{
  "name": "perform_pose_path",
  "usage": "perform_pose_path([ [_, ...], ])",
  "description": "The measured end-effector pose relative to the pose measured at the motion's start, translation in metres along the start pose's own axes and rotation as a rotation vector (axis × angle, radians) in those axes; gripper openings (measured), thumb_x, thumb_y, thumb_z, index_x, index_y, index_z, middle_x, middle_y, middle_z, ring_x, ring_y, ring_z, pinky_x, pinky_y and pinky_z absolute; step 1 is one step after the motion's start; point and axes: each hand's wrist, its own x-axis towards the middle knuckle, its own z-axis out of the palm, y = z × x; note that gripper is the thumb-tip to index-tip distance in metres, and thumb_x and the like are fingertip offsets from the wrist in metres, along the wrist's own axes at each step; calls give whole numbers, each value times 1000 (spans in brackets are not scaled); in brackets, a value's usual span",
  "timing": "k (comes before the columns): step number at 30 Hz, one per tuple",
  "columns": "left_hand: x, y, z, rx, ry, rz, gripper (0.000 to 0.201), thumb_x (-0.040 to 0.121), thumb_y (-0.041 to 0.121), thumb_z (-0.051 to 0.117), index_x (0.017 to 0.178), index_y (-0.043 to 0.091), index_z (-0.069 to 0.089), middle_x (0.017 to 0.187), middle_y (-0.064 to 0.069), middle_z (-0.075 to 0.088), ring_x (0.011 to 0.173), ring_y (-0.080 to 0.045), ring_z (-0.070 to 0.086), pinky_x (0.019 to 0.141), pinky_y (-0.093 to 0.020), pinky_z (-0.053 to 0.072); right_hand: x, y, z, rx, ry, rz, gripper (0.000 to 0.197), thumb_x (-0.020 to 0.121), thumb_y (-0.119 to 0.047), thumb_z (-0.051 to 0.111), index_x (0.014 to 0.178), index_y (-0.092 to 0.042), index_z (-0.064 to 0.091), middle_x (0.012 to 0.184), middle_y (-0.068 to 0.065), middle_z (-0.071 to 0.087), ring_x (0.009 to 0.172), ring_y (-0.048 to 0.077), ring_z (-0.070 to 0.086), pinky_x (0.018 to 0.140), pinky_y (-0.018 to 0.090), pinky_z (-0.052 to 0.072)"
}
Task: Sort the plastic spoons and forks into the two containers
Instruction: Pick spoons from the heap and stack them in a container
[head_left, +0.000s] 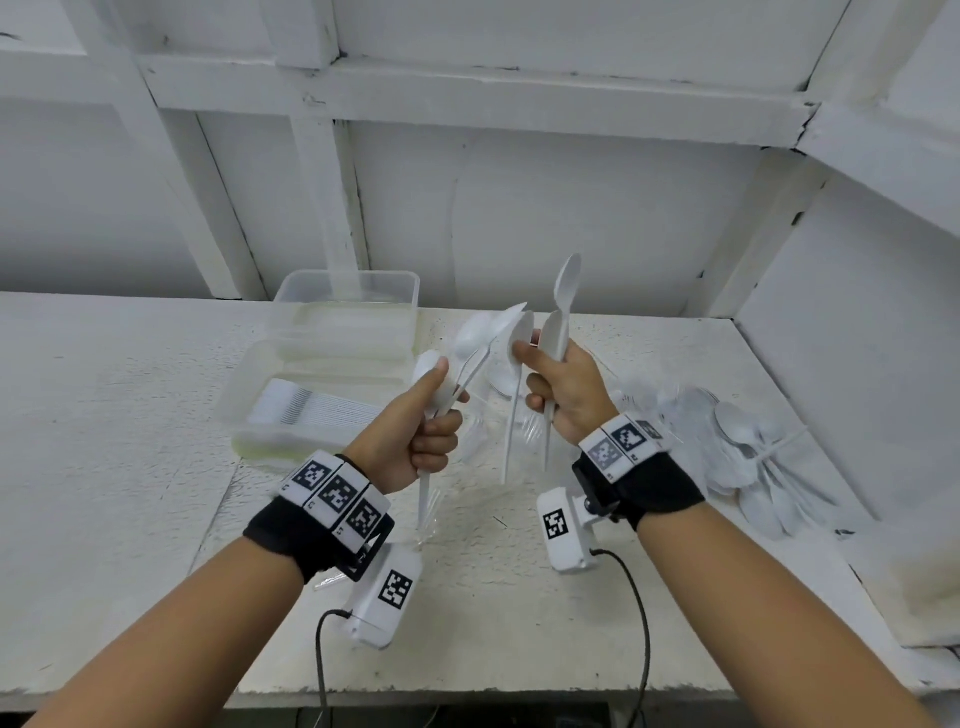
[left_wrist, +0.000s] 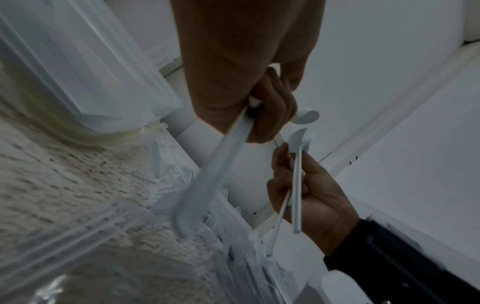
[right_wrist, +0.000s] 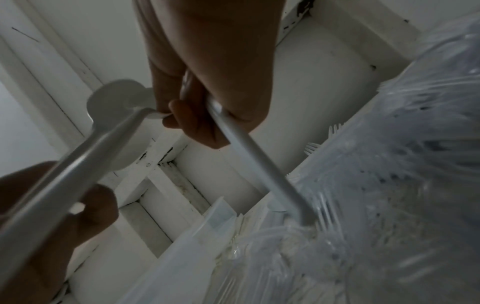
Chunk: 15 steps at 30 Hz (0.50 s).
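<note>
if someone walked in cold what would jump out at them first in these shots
Two raised hands at the centre: the left hand grips a bunch of white plastic spoons, and the right hand holds more spoons upright, one spoon sticking up highest. On the table behind the left hand sit two clear containers, the nearer one holding a neat row of white cutlery. To the right lies a loose heap of spoons.

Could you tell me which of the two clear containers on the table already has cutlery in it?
The nearer container, closest to the left hand, holds a neat row of white cutlery; the farther container by the wall looks empty.
</note>
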Motion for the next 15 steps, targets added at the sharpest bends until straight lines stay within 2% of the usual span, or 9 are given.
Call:
perform_pose_path([
  [2,1,-1,5,41,-14,-13,51,88,66,29,78,19,45,43,9,21,33,-3,14,37,-13,9,-3,1,5,9,-30,9,13,84,-7,65,86,-15,56,58,-3,41,38,6,28,37,20,30],
  [6,2,0,11,83,-35,-82,55,88,68,25,74,18,43,42,9,20,30,-3,14,34,-12,9,-11,-1,12,65,-63,16,18,86,-3,60,78,-18,55,60,-1,39,36,4,26,38,19,26],
  [10,3,2,11,92,-51,-136,52,88,66,30,71,18,40,40,9,20,28,-3,16,32,-11,10,-15,-1,15,84,-111,-4,9,88,-8,60,91,-15,62,57,-2,38,34,4,27,37,18,28],
  [15,1,2,14,99,-51,-151,49,88,64,34,71,18,39,39,9,20,28,-3,15,33,-12,9,-18,3,16,66,-109,-37,19,88,-11,61,107,-10,56,50,-8,44,34,3,29,37,18,35],
])
